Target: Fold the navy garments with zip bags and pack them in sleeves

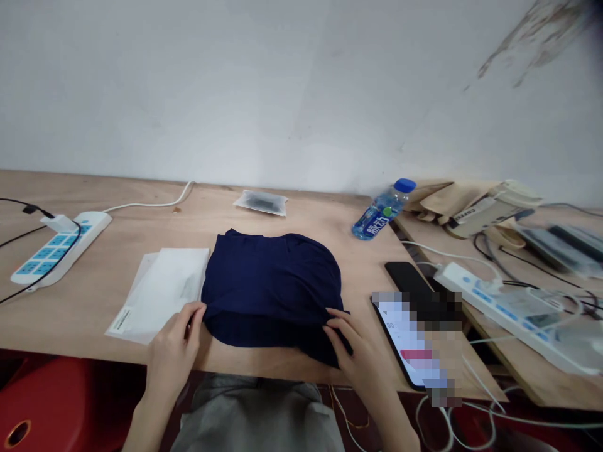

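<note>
A dark navy cloth garment (273, 270) lies folded on the wooden table in front of me, its near layer hanging in shadow toward the front edge. My left hand (181, 329) pinches its left edge between thumb and fingers. At the right edge, my right hand (346, 336) grips the cloth with fingers bent over it. What kind of garment it is cannot be made out. White translucent plastic packaging (164, 289) with a small label lies flat just left of the cloth, close to my left hand.
Left stands a white power strip (63, 248) with cables. Behind the cloth lies a small clear packet (261, 202). To the right are a tilted water bottle (381, 210), a black phone (412, 285), a lit phone (407, 345), another power strip (509, 307) and a coffee cup (494, 207). A red stool (51, 402) stands below left.
</note>
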Demonstrator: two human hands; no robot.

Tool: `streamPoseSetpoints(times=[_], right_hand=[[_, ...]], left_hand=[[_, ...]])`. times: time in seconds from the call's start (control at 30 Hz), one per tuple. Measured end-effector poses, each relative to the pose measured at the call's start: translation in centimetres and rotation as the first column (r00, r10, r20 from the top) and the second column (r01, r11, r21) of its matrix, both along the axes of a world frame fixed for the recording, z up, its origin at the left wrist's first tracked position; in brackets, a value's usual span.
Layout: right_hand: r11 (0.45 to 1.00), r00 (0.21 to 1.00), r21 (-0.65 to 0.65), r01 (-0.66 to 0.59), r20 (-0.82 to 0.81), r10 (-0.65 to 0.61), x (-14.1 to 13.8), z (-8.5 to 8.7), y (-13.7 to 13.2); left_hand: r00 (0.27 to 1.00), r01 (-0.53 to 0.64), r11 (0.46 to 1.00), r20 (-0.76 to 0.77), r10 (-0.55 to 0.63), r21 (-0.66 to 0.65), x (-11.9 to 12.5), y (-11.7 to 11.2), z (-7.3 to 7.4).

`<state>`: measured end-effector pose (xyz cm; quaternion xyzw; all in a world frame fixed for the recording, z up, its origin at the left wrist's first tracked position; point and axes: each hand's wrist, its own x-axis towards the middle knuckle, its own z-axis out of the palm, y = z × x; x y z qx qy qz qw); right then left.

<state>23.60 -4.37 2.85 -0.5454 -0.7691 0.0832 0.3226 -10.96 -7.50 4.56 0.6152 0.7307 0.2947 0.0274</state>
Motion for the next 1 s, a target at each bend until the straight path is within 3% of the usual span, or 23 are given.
streamPoseSetpoints(times=[0.2, 0.5, 0.6, 0.73, 0.87, 1.0], right_hand=[[0.994, 0.994, 0.063, 0.089, -0.071, -0.085, -0.4, 1.5, 0.3], [0.98, 0.984, 0.09, 0.179, -0.033, -0.177, 0.6, 0.7, -1.2], [0.978, 0.977, 0.032, 0.207, -0.064, -0.205, 1.1, 1.3, -2.1], [0.978, 0.971, -0.022, 0.206, -0.115, -0.208, 1.3, 2.5, -2.9], [0.97, 0.955, -0.003, 0.243, -0.174, -0.24, 0.6, 3.3, -1.9], [0.957, 0.934, -0.008, 0.29, -0.214, -0.285, 0.1, 3.1, 2.2]], left_hand=[[0.96, 0.073, 0.997, 0.271, -0.068, -0.009, -0.4, 0.6, 0.0], [0.921, 0.31, 0.945, 0.279, -0.271, -0.108, -3.0, -1.2, -0.8], [0.916, 0.335, 0.929, 0.286, -0.281, -0.161, -4.2, -2.3, 0.2], [0.901, 0.338, 0.925, 0.343, -0.265, -0.172, -4.8, -3.1, 2.7], [0.838, 0.331, 0.936, 0.494, -0.233, -0.121, -4.5, -0.7, 3.2], [0.764, 0.236, 0.971, 0.623, -0.168, -0.028, -2.9, 5.3, 1.7]])
